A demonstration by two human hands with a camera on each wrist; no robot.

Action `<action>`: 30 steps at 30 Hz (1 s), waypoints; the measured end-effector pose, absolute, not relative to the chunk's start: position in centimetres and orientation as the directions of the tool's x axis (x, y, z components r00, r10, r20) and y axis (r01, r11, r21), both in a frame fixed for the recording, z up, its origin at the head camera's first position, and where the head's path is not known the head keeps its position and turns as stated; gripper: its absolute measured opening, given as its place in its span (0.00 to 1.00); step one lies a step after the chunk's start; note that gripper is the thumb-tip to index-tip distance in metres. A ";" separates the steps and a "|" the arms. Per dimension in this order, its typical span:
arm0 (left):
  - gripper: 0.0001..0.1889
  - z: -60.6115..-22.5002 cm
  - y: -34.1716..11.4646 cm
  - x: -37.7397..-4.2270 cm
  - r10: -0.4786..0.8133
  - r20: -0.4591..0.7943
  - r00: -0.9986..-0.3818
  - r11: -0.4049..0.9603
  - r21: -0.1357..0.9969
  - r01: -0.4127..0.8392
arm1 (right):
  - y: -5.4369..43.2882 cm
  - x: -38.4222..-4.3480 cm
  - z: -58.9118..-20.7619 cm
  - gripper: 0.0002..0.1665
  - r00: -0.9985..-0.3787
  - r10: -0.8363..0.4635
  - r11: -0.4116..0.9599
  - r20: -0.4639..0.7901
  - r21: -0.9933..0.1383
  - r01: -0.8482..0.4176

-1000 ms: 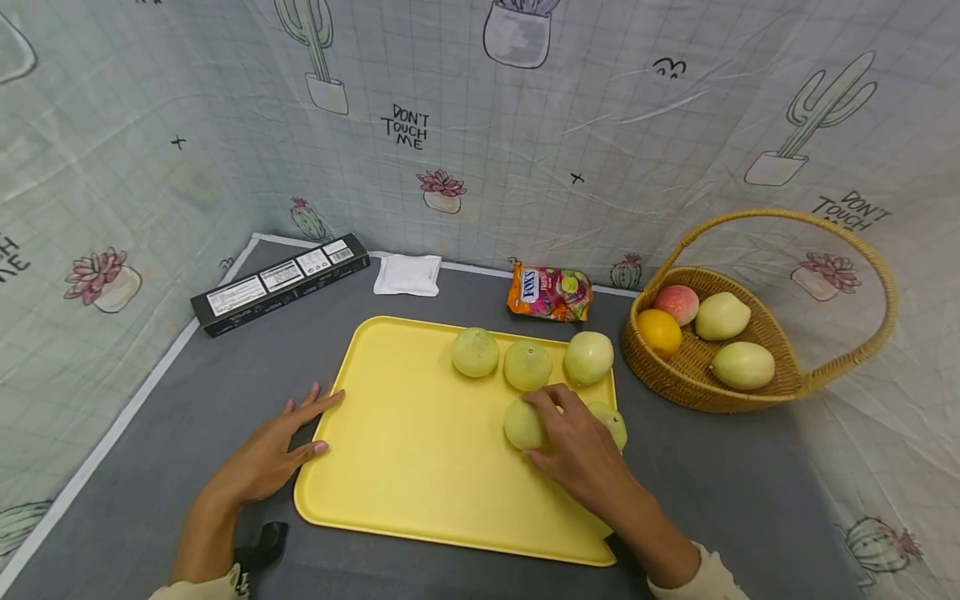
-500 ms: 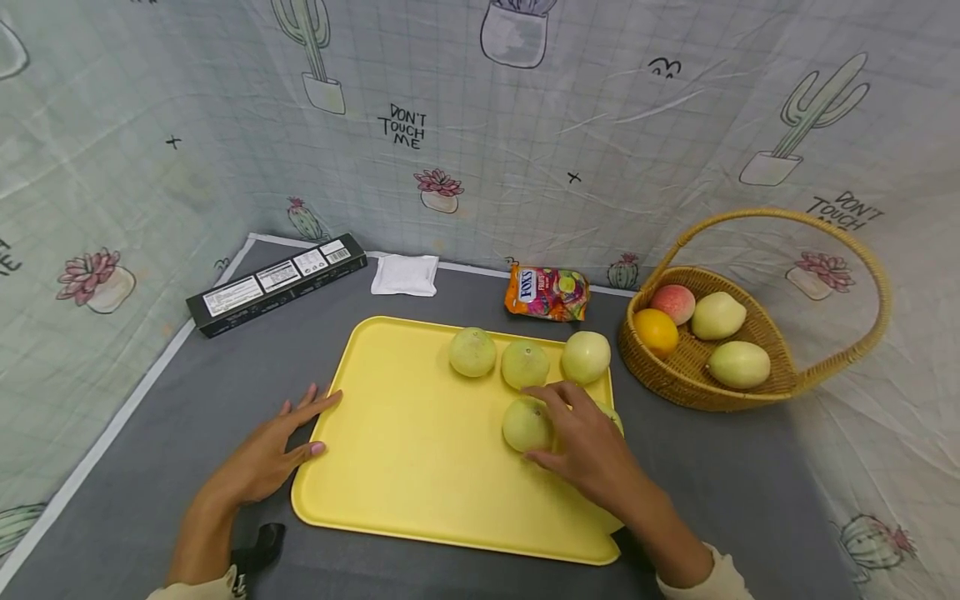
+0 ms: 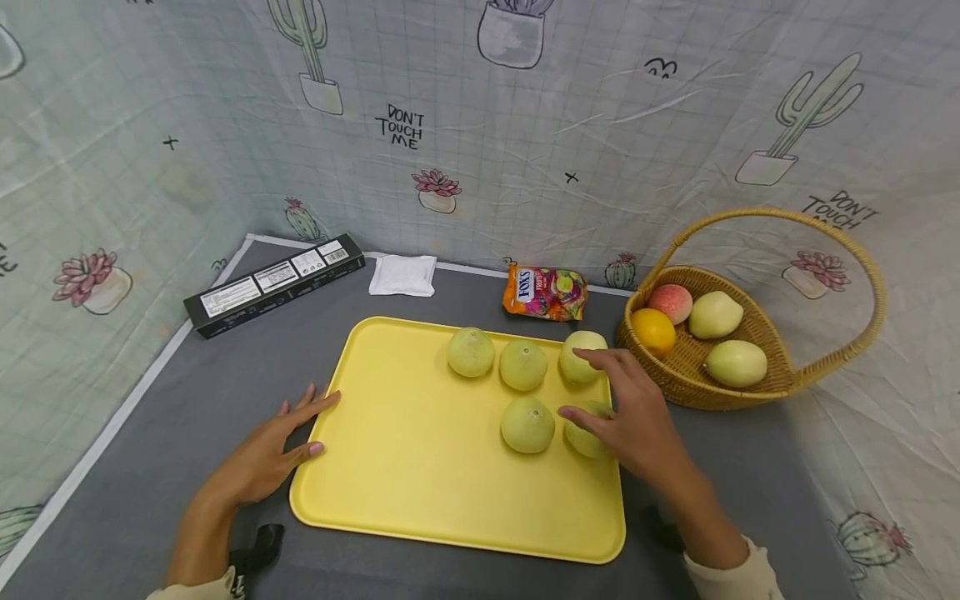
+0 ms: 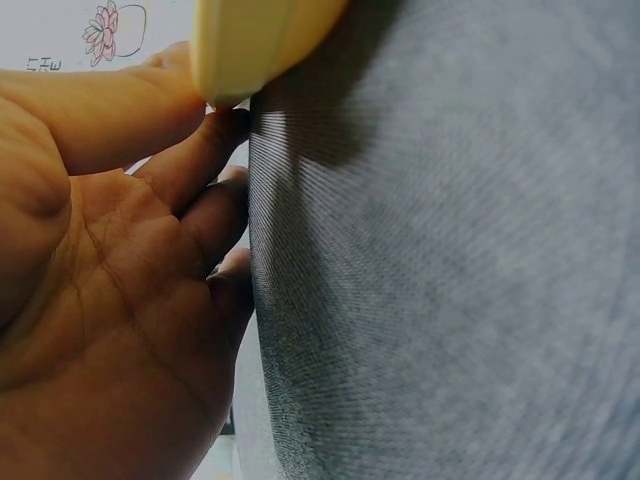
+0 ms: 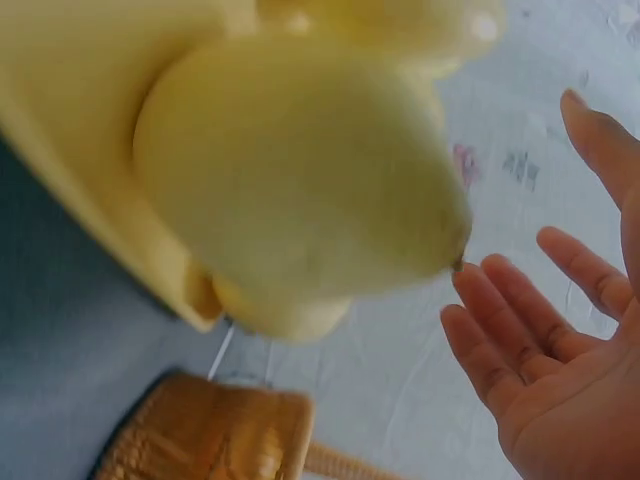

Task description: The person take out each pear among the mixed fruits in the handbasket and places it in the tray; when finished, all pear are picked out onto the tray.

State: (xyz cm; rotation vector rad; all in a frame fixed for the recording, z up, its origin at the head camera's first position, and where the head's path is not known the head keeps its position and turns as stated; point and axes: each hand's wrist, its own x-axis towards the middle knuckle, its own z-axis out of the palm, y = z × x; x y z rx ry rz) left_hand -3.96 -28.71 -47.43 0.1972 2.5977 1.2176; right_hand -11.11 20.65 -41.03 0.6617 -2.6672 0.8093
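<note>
On the yellow tray (image 3: 420, 450) sit several pale green round fruits, three along the far edge and two in front. My right hand (image 3: 633, 408), fingers spread and holding nothing, hovers over the front right fruit (image 3: 585, 432), partly covering it. To its left lies another green fruit (image 3: 528, 425), standing apart from the hand. The right wrist view shows the fingers clear of a large, blurred green fruit (image 5: 300, 170) with a pointed end. With fingers extended, my left hand (image 3: 258, 458) rests against the tray's left edge; its thumb (image 4: 130, 115) touches the rim (image 4: 225, 50).
A wicker basket (image 3: 675, 387) with an arched handle stands right of the tray, holding a peach (image 3: 671, 303), an orange fruit (image 3: 654, 332) and two pale fruits. Behind the tray lie a candy packet (image 3: 545, 293), a white packet (image 3: 402, 275) and a black box (image 3: 275, 285).
My right hand has let go of the front left green fruit, then moved right and spread its fingers. The fruit stays on the tray; my left hand keeps its place.
</note>
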 end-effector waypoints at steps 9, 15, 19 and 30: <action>0.40 -47.3 -28.7 -3.9 0.240 -0.162 -0.957 0.633 0.774 0.028 | 24.4 -12.8 -40.3 0.48 -0.872 -0.162 0.773 0.461 -0.491 -0.403; 0.40 -47.3 -28.6 -3.9 0.235 -0.161 -0.959 0.636 0.771 0.026 | 26.9 -13.4 -40.1 0.47 -0.893 -0.010 0.796 0.449 -0.537 -0.279; 0.40 -47.1 -28.6 -3.9 0.231 -0.163 -0.959 0.637 0.771 0.022 | 28.8 -14.1 -40.4 0.45 -0.901 0.069 0.798 0.429 -0.566 -0.208; 0.38 -47.3 -28.7 -3.7 0.244 -0.140 -0.960 0.627 0.778 0.046 | 34.3 -15.9 -41.7 0.48 -0.914 0.171 0.831 0.369 -0.552 -0.067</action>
